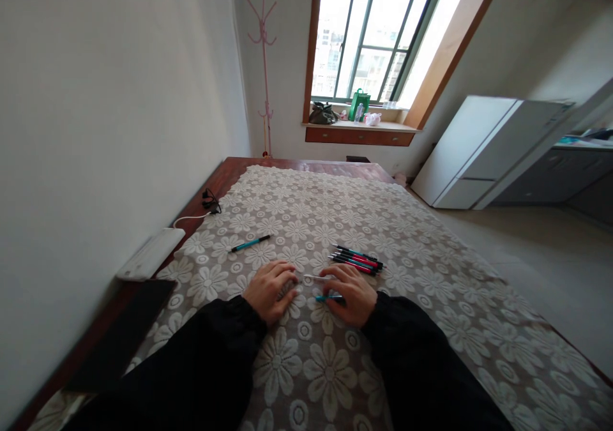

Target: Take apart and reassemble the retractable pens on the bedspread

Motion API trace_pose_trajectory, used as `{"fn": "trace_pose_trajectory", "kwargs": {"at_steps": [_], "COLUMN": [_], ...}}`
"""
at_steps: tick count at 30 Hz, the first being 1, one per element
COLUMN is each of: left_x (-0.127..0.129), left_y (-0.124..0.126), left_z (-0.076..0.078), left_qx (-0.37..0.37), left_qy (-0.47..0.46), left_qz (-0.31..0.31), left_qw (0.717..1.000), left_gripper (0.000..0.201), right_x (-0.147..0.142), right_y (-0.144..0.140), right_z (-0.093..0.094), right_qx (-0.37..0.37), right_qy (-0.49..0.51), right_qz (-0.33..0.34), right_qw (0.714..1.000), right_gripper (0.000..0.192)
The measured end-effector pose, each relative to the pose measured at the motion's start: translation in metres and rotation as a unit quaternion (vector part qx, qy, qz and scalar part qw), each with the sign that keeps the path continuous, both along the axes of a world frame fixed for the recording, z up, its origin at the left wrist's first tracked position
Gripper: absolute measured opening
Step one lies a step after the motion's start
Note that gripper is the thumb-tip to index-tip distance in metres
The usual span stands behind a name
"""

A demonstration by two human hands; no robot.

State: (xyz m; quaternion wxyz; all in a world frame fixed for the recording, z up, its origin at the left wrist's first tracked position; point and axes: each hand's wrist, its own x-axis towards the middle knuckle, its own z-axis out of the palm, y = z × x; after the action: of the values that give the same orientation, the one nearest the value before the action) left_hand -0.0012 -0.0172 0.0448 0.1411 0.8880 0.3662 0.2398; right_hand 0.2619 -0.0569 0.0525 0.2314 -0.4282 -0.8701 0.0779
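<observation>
Black sleeves (pixel 194 361): nearest of all, reaching in from the near left and near right, dark and loose, gathered at the wrists.
Flowered cloth (pixel 306 217): pale raised flowers and small rings on a grey-brown ground, spread over most of the table.
Table (pixel 231 172): reddish-brown wood, bare along the far end and the left edge.
Dark panel (pixel 122 335): flat and black, at the near left beside the wall.
White case (pixel 151 254): slim, just beyond the panel, a white cable leading from its far end.
Left hand (pixel 271 290): palm down on the cloth, fingers close together and loosely bent, thumb apart; nothing shows in its grasp.
Right hand (pixel 351 292): fingers curled and a little spread, over two slender pieces; I cannot tell how firmly it grips either.
Pen bunch (pixel 357 262): just beyond the right hand, side by side, points left; glossy teal, red-pink and black barrels, exact count unclear.
Lone pen (pixel 250 244): beyond the left hand, slanting, teal middle, black ends.
Teal piece (pixel 326 298): bright, partly hidden under the right hand.
Pale rod (pixel 313 277): thin, whitish, projecting left from the right fingertips.
</observation>
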Motion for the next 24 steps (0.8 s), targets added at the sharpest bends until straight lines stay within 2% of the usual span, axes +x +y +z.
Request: {"fn": "trace_pose_trajectory", "kwargs": {"at_steps": [3,7,10,16,21,24], "left_x": [0.000,0.000,0.000,0.000,0.001,0.001], "left_y": [0.000,0.001,0.001,0.001,0.000,0.000], "left_z": [0.000,-0.001,-0.002,-0.001,0.000,-0.001], "left_qx": [-0.001,-0.006,-0.007,-0.007,0.005,0.012], "left_qy": [-0.005,-0.011,-0.012,-0.010,-0.013,-0.010], "left_qz": [-0.002,-0.008,-0.013,-0.005,-0.021,-0.028], "left_qw": [1.000,1.000,1.000,1.000,1.000,0.999], "left_gripper": [0.014,0.010,0.009,0.012,0.017,0.020], "right_x": [0.007,0.024,0.033,0.031,0.021,0.016], "right_y": [0.003,0.012,0.017,0.016,0.011,0.009], "right_z": [0.001,-0.002,-0.007,-0.011,-0.005,-0.004], "right_qx": [0.008,0.058,0.066,0.055,0.052,0.033], "right_qy": [-0.002,0.016,0.003,-0.017,-0.011,-0.020], "right_qz": [-0.001,-0.139,-0.179,-0.173,-0.092,-0.078], "right_qw": [1.000,0.988,0.982,0.983,0.994,0.996], "right_gripper": [0.014,0.008,0.008,0.013,0.010,0.011]}}
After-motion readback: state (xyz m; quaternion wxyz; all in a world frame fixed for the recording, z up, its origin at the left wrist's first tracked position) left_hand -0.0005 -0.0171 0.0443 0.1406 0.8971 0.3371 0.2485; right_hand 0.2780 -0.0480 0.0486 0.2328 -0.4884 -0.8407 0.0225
